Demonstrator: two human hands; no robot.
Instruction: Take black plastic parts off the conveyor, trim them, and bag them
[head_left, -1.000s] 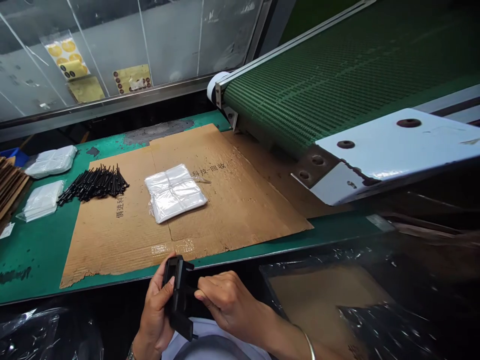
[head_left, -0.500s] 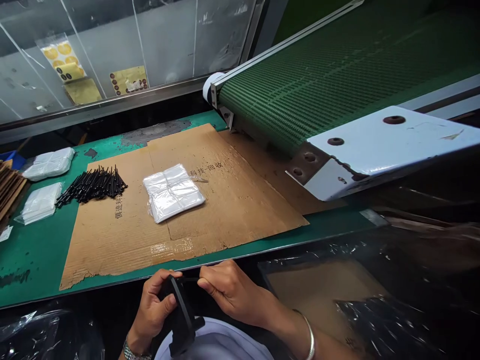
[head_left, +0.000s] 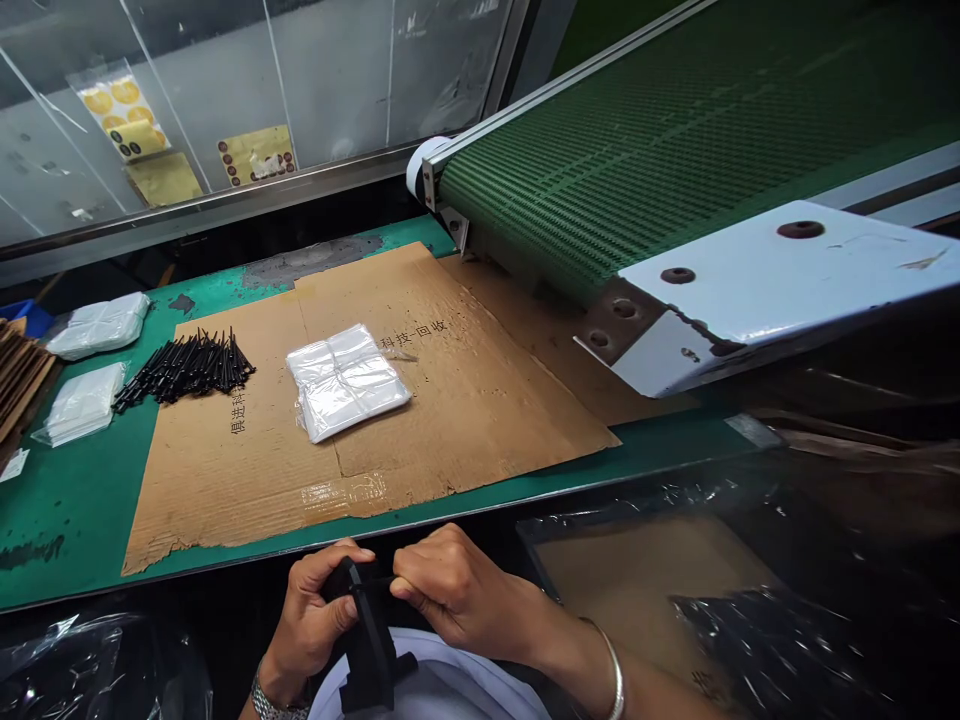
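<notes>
At the far left, a stack of brown cardboard pieces (head_left: 21,390) stands at the edge of the green bench (head_left: 52,500). Just beside it lie two packs of white bags (head_left: 101,326), one behind the other, then a heap of thin black rods (head_left: 191,368), partly on the bench and partly on a flattened cardboard sheet (head_left: 225,500). A tied white bundle (head_left: 349,382) rests near the middle of that sheet.

In front of the bench edge, the left hand (head_left: 311,615) grips a black part (head_left: 371,645) between thumb and fingers. The part hangs tilted between the two hands, above a pale cloth (head_left: 450,680). To its right, the right hand (head_left: 450,580) is closed, its thumb and forefinger pinching a thin dark piece (head_left: 382,582) that reaches across to the part's upper end; how far it goes in is hidden.

The step in hand looks like working this piece against the part. The next move seems to call for a firm left grip and a straight, controlled right pinch. Farther right, a green conveyor (head_left: 637,190) slants over the bench.
</notes>
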